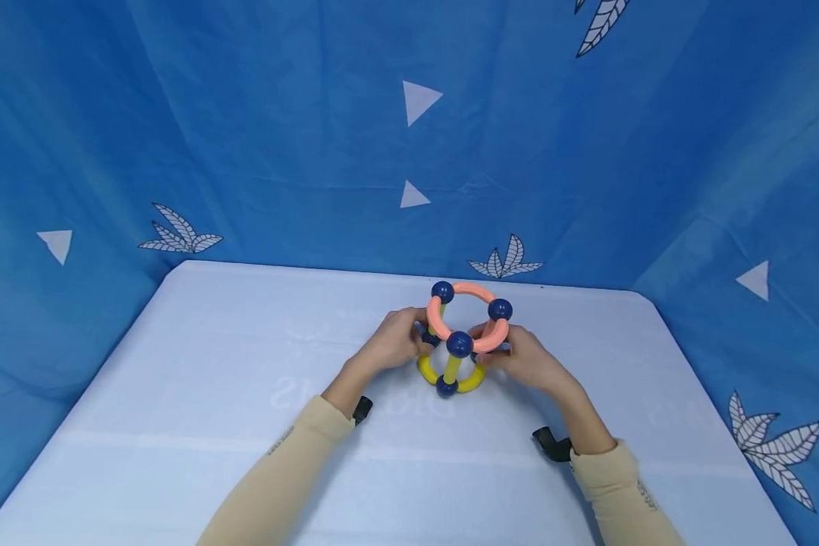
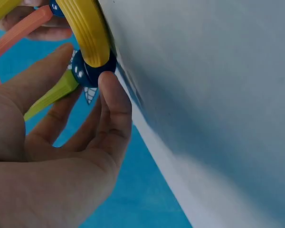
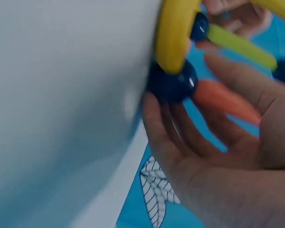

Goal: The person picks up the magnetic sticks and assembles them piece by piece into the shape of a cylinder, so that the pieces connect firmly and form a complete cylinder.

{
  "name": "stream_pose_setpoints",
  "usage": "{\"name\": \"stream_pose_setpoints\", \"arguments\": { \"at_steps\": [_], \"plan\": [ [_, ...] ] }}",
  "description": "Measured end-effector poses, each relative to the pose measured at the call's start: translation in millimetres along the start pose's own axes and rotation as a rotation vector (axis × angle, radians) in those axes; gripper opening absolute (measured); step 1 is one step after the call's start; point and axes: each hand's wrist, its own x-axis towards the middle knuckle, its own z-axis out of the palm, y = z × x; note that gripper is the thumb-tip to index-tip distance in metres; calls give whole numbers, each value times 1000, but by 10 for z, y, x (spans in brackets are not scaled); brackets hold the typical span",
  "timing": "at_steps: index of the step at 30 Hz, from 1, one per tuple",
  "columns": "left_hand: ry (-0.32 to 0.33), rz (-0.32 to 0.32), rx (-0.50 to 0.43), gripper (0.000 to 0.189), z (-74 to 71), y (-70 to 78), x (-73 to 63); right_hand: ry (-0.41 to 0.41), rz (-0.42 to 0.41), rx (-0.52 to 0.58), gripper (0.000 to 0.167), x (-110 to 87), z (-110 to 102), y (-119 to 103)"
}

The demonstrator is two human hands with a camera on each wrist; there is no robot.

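A frame of toy rods and balls stands at the table's far side, with a coral ring of curved rods (image 1: pixel 474 289) on top and yellow curved rods (image 1: pixel 428 370) below. Dark blue balls (image 1: pixel 459 344) join them, and a yellow-green straight rod (image 1: pixel 453 370) stands upright at the front. My left hand (image 1: pixel 397 339) grips the lower left blue ball (image 2: pixel 88 71), beside a green rod (image 2: pixel 50 97). On the other side, my right hand (image 1: pixel 524 359) has its fingers curled round the lower right blue ball (image 3: pixel 173 85), where a coral straight rod (image 3: pixel 223 97) attaches.
The frame stands on a white-covered table (image 1: pixel 177 425). A blue patterned cloth (image 1: pixel 280 136) hangs behind and along both sides. Black wrist-camera parts (image 1: pixel 551 445) jut out near both wrists.
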Motion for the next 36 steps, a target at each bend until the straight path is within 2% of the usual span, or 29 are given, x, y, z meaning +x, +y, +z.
{"name": "stream_pose_setpoints", "arguments": {
  "at_steps": [3, 5, 9, 15, 18, 21, 28, 32, 36],
  "plan": [
    [30, -11, 30, 41, 41, 8, -6, 68, -39, -64, 23, 22, 103, 9],
    [54, -16, 62, 38, 61, 14, -11, 129, -30, -107, 21, 34, 155, 10],
    [87, -26, 110, 34, 79, 13, 2, 171, -11, -142, 15, 90, 191, 2],
    [160, -74, 122, 31, 4, -13, 11, 159, -20, -171, 11, 277, 187, -74],
    [181, -73, 127, 25, -77, -20, 8, 160, -35, -172, 10, 379, 200, -104],
    [185, -60, 143, 19, -163, -31, 17, 163, -51, -166, 9, 466, 217, -120],
    [199, -47, 189, 14, -335, -139, 129, 163, 6, -180, 9, 597, 285, -141],
    [189, -41, 179, 15, -375, -197, 155, 172, 36, -192, 12, 609, 318, -139],
    [196, -60, 163, 20, -383, -226, 147, 176, 26, -184, 13, 623, 334, -118]
  ]
}}
